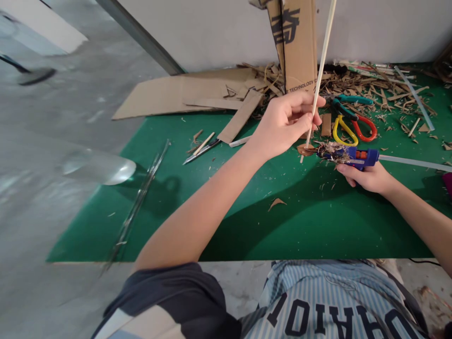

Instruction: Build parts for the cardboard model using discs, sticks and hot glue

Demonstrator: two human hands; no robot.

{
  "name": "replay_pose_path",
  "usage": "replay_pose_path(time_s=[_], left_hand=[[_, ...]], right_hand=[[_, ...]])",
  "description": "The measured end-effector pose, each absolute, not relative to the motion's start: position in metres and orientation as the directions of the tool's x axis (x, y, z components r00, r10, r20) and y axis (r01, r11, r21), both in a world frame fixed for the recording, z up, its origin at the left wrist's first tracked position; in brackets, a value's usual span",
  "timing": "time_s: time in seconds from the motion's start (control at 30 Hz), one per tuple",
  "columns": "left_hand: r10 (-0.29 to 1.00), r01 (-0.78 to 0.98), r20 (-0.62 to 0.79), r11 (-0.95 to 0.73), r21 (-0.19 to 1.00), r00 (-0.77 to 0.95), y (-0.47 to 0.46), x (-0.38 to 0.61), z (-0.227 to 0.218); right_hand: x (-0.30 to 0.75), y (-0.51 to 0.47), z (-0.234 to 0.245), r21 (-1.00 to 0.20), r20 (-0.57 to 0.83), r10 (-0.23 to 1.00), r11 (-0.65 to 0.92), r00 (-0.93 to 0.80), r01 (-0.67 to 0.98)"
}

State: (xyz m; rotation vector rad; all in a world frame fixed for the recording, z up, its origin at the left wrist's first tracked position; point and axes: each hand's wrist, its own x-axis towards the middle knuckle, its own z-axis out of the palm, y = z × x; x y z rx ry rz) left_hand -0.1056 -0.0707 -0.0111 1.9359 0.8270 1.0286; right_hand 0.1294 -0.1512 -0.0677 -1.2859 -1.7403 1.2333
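Between the fingers of my left hand (287, 122) a long thin wooden stick (323, 61) is held nearly upright. Near its lower end sits a small brown cardboard piece (305, 149), with the stick's tip showing below it. My right hand (367, 178) grips a blue hot glue gun (363, 158), its front part covered in stuck scraps. The gun's nozzle points left and meets or nearly meets the cardboard piece; contact is hard to make out. Out of the gun's back runs a clear glue stick (413, 161).
Behind my hands lie scissors with red and yellow handles (365, 128) and teal-handled pliers (353, 100). Cardboard scraps (381, 87) pile along the wall. A cardboard strip (242, 115), a pen-like tool (201, 150), thin clear rods (143, 188) and a clear bottle (102, 165) are on the green table (183, 207).
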Motion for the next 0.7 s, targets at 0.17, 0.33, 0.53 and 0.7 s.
replay_pose_path(time_s=[0.17,0.33,0.53,0.7], left_hand=[[0.828,0.184,0.363,-0.473,0.862,0.427,-0.0713,-0.1052,-0.0110],[0.842,0.157,0.339,-0.435,0.886,0.419,-0.0708,-0.1052,-0.0102],[0.840,0.168,0.350,-0.449,0.877,0.415,-0.0699,-0.1052,-0.0099],[0.838,0.163,0.356,-0.453,0.877,0.414,-0.0712,-0.1050,-0.0088]], right_hand=[[0.1282,-0.1512,-0.0671,-0.940,-0.010,0.948,0.099,-0.320,0.325],[0.1283,-0.1516,-0.0671,-0.947,-0.018,0.953,0.081,-0.302,0.311],[0.1291,-0.1518,-0.0688,-0.943,-0.025,0.957,0.074,-0.289,0.326],[0.1289,-0.1518,-0.0683,-0.943,-0.038,0.958,0.060,-0.284,0.329]])
